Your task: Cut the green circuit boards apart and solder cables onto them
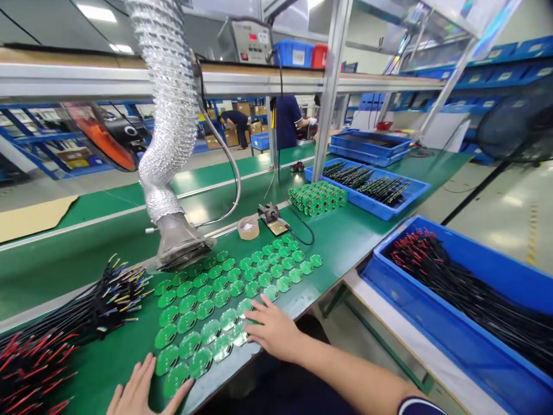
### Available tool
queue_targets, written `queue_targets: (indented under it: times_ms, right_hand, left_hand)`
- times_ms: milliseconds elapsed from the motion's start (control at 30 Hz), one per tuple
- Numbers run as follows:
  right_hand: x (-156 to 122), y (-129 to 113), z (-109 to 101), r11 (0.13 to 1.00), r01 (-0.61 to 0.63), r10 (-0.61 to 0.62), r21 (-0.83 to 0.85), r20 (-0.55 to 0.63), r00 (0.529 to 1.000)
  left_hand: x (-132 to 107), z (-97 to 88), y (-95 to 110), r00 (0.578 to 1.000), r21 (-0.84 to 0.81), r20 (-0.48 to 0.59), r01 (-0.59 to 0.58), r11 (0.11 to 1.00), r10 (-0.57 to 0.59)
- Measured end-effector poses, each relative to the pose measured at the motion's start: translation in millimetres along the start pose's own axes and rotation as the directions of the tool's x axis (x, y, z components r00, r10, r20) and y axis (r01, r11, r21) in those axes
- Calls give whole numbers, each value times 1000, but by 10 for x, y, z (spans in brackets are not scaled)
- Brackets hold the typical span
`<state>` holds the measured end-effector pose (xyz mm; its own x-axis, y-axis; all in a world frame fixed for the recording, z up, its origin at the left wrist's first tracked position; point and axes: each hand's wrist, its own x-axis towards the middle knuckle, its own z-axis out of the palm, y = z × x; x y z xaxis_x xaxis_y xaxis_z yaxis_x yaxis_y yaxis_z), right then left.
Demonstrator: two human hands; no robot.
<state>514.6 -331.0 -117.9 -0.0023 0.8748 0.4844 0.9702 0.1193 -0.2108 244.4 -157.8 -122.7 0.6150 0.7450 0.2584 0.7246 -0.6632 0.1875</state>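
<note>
Rows of round green circuit boards lie flat on the green bench, edge to edge in a slanting block. My left hand is at the near left corner of the block, fingers spread, its thumb by the nearest board. On the block's near right side, my right hand has its fingers stretched over the boards at the edge, and the fingertips hide parts of them. Neither hand grips anything. Beside the boards on the left sits a bundle of black cables with stripped, coloured wire ends.
A fume duct hangs behind the boards. Behind them stand a tape roll, a soldering iron stand and stacked circuit boards. Blue trays and a blue bin of black cables are at right. Two people work farther back.
</note>
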Motion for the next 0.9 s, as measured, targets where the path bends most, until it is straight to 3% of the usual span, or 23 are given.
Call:
queue_targets:
  times_ms: [133,333,500,567,667,767,833,900]
  right_hand:
    - [14,-13,33,999,23,-20,32,-79,997]
    - [-22,-3,3,986,27,-22,163,-33,999]
    - [-82,-43,-40,993,21,-28,112,61,998]
    - [-41,-4,-65,994,-8,3,112,49,999]
    - [37,198,-152,972,-114,130,207,-68,989]
    - [94,535,-273,927,-279,317,252,-126,940]
    - [162,747,-323,944,-311,318,114,-51,947]
    - [297,888,-318,964,-253,259,-76,77,963]
  left_hand:
    - [-52,-54,70,999,34,-21,-42,999,43]
    - [-122,-154,158,998,99,59,-32,995,26]
    - [-166,-219,277,995,107,99,-16,994,6]
    - [-170,-217,301,993,105,115,-29,994,17]
    - [-177,-192,306,993,100,115,-28,995,16]
    - [-197,-164,295,997,97,81,-4,995,-4]
    - [-206,-159,291,998,85,59,3,996,-8]
    - [-192,-170,299,999,61,46,3,998,-6]
